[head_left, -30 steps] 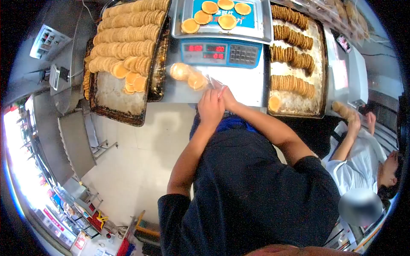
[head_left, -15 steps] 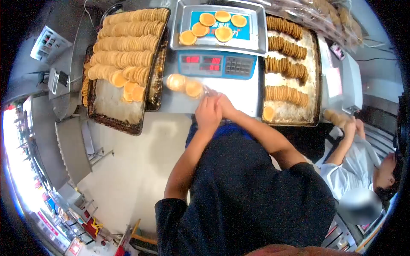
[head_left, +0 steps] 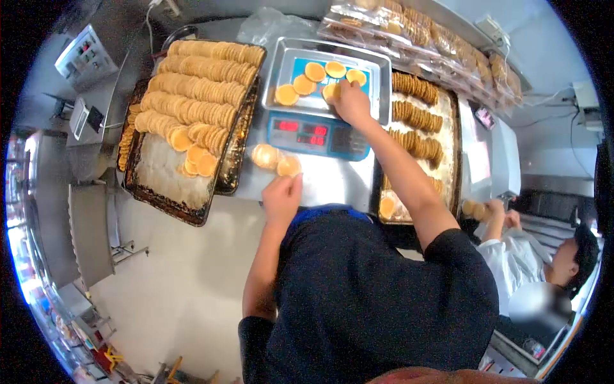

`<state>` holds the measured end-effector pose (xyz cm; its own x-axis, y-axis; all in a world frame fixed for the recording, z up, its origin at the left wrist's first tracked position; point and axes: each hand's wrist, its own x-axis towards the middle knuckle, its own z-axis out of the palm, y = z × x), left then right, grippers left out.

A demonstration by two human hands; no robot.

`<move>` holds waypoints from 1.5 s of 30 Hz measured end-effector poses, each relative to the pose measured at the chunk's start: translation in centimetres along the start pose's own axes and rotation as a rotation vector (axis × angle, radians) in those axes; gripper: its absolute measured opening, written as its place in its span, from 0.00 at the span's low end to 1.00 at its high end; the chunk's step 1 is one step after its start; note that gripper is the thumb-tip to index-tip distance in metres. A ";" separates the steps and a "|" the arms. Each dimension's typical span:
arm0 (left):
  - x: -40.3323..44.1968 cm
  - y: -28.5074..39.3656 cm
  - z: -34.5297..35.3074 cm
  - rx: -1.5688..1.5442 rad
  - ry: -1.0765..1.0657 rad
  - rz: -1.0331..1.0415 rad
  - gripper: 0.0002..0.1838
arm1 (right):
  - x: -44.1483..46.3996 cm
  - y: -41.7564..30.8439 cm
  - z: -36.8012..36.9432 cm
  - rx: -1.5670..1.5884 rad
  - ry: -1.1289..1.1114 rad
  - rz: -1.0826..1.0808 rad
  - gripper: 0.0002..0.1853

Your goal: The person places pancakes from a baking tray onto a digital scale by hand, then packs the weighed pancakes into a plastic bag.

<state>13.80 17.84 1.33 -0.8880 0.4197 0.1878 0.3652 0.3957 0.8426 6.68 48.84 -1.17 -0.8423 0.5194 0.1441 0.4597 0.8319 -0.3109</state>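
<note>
My left hand (head_left: 282, 197) is closed in a pinch at the near end of a clear plastic bag that holds round, flat golden cookies (head_left: 265, 155). The bag lies on the steel counter in front of the scale (head_left: 318, 136). On top of that scale sits a metal tray (head_left: 273, 75) with several loose cookies (head_left: 304, 84) spread over its bottom. My right hand (head_left: 353, 104) reaches into the tray, its bent fingers gripping the edge of one cookie (head_left: 330, 93). The fingertips are partly hidden behind the hand.
To the left, a stacked baking tray (head_left: 167, 192) carries rows of cookies (head_left: 192, 89). Another baking tray (head_left: 453, 153) with darker rows is on the right. Filled clear bags (head_left: 422, 45) line the back. A co-worker (head_left: 518, 256) handles cookies at the far right.
My right hand has left the bag and moved forward and right to a cookie in the scale's tray. My left hand stays at the bag. The view has tilted, showing more of the back.
</note>
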 end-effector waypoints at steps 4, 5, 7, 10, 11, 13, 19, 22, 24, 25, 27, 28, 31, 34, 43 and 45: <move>-1.9 -0.4 -1.8 -0.054 0.138 -0.092 0.20 | 2.4 0.9 -1.3 0.082 -0.242 -0.077 0.28; -2.4 -0.6 -2.0 -0.058 0.172 -0.164 0.21 | 3.7 1.1 -1.8 0.071 -0.247 -0.109 0.28; -2.2 -1.5 -2.2 -0.065 0.213 -0.235 0.21 | 6.6 2.2 -1.9 0.114 -0.319 -0.198 0.28; -1.8 -2.9 -2.0 -0.218 0.352 -0.341 0.24 | 10.9 3.0 -0.7 0.135 -0.229 -0.490 0.26; -1.5 -2.9 -2.0 -0.213 0.338 -0.348 0.24 | 11.7 3.3 -0.3 0.175 -0.187 -0.658 0.25; -0.7 -2.1 -2.2 -0.215 0.330 -0.351 0.24 | 13.3 2.8 0.7 0.213 -0.281 -0.748 0.23; -0.6 -1.9 -0.4 -0.213 0.288 -0.291 0.23 | 13.5 0.5 -0.1 0.210 -0.435 -0.598 0.24; -0.7 -2.4 -0.5 -0.266 0.319 -0.313 0.22 | 11.8 0.0 -1.2 0.376 -0.529 -0.406 0.19; -0.5 -2.7 -0.7 -0.295 0.334 -0.328 0.23 | 11.5 -0.6 -1.7 0.333 -0.563 -0.453 0.20; -0.5 -3.1 -0.7 -0.277 0.329 -0.339 0.22 | 11.4 -0.7 -2.0 0.288 -0.600 -0.499 0.20; -0.6 -3.3 -0.8 -0.259 0.333 -0.349 0.22 | 11.8 -0.9 -2.1 0.255 -0.683 -0.476 0.20; -0.4 -3.1 -0.9 -0.259 0.321 -0.359 0.22 | 11.8 -0.7 -1.9 0.330 -0.614 -0.598 0.19; -0.3 -3.3 -0.7 -0.251 0.284 -0.366 0.22 | 11.7 -1.2 -1.4 0.422 -0.566 -0.697 0.18; 0.3 -2.3 -0.7 -0.243 0.254 -0.361 0.22 | 11.4 -3.8 -2.3 0.325 -0.688 -0.603 0.19; 0.3 -3.3 -0.4 -0.346 0.296 -0.416 0.21 | 11.3 -6.4 -0.2 0.490 -0.808 -0.453 0.44; 0.3 -3.0 -0.4 -0.338 0.288 -0.434 0.21 | 11.8 -6.5 1.4 0.300 -0.619 -0.726 0.45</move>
<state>12.30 16.43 -0.97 -0.9927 0.0227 -0.1185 -0.1125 0.1802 0.9772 -6.65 49.32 1.19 -0.9284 -0.3593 -0.0950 -0.2423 0.7789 -0.5784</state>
